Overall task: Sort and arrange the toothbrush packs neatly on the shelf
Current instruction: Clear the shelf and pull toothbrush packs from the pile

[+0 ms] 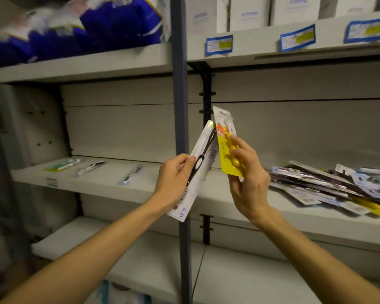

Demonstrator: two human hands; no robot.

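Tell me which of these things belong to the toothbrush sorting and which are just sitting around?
Part of the job:
- white pack, in the left hand
- yellow pack, in the right hand
- pile of packs on the right shelf
- three laid-out packs on the left shelf

Just lying about:
- blue bags above
- white boxes
- price tags

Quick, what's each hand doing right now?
Left hand: grips the white pack with the black toothbrush.
Right hand: grips the yellow pack.
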